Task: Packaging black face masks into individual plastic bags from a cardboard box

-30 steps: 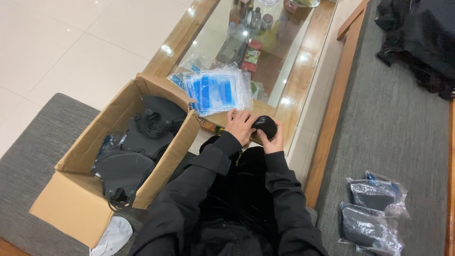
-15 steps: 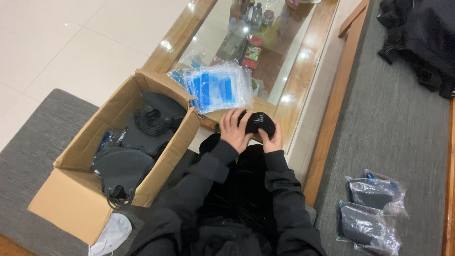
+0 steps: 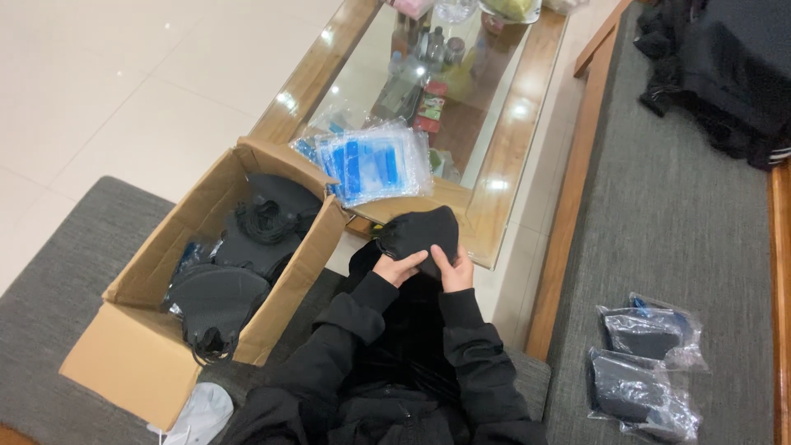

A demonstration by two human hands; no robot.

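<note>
Both my hands hold one black face mask (image 3: 420, 233) in front of me, above my lap. My left hand (image 3: 397, 268) grips its lower left edge and my right hand (image 3: 453, 269) pinches its lower right edge. Black sleeves cover both arms. To my left stands an open cardboard box (image 3: 144, 354) filled with more black masks (image 3: 216, 297). A stack of clear bags with blue print (image 3: 375, 163) lies on the near corner of the glass-topped wooden table (image 3: 503, 177), just beyond the mask.
Two bagged black masks (image 3: 644, 363) lie on the grey sofa cushion (image 3: 684, 222) at my right. Dark clothing (image 3: 725, 66) is piled at the far right. Bottles and small packets (image 3: 428, 74) show under the table's glass. A white mask (image 3: 198, 412) lies by the box.
The mask was a small folded bundle in my hands; now it is spread wider and held up. The view has tilted slightly, shifting box and table.
</note>
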